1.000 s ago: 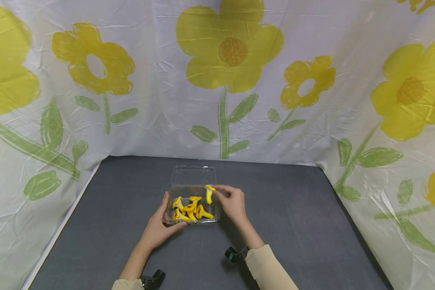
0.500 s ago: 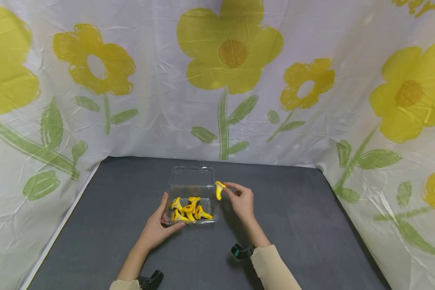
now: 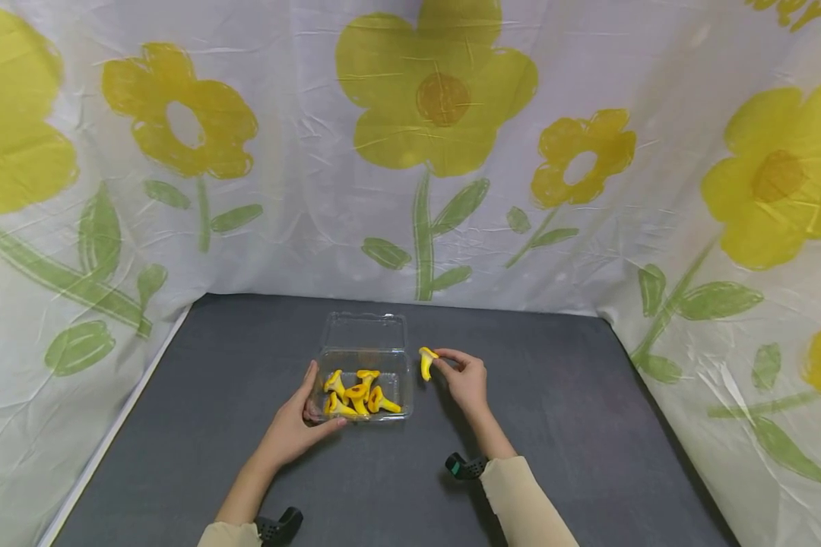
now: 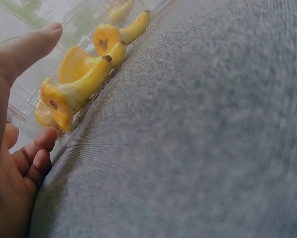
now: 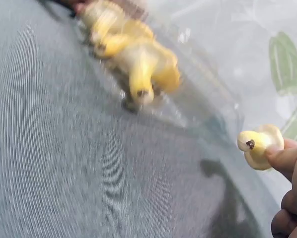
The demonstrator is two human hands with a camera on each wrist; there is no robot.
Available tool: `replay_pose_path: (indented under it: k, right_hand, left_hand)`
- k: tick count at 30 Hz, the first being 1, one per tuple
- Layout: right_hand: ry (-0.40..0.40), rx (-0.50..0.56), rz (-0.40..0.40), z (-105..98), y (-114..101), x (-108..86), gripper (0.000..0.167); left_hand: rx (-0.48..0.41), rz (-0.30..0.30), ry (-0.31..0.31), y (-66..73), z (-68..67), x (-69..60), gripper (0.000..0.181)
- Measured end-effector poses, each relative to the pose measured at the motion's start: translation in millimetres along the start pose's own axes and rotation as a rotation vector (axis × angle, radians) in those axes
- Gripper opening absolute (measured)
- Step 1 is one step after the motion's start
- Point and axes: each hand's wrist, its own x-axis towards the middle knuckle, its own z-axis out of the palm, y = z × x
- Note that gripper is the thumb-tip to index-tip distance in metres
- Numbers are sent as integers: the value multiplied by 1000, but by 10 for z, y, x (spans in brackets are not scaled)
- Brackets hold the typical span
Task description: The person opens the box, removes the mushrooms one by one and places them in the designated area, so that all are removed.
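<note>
A clear plastic clamshell box (image 3: 395, 380) lies on the dark table with its lid (image 3: 366, 332) folded back. Several yellow chanterelle mushrooms (image 3: 359, 401) are inside, mostly toward the front and left. My left hand (image 3: 290, 429) holds the box at its left front corner, fingers along the left side and thumb at the front edge. To the right of the box, my right hand (image 3: 468, 380) pinches one chanterelle mushroom (image 3: 426, 365) by thumb and fingertips, above the table. In the right wrist view the stem end of that mushroom (image 5: 260, 146) faces the camera.
A dark grey cloth (image 3: 575, 425) covers the table. White curtains (image 3: 287, 228) printed with yellow flowers hang behind it and on both sides. Each wrist wears a black camera band, such as the one on the right wrist (image 3: 465, 466).
My right hand has moved right with the pinched mushroom, from over the box's right edge to beyond it. My left hand and the box stay almost where they were.
</note>
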Motion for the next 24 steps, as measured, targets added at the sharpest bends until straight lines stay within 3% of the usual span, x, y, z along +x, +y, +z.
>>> replay_pose_path:
  k: [12, 24]
  right_hand:
    - [-46, -21, 0, 62, 183, 76, 14]
    - [-94, -92, -69, 49, 248, 189, 15]
  left_hand:
    - [-4, -1, 2, -22, 27, 1, 121]
    - [-1, -10, 7, -33, 24, 14, 123]
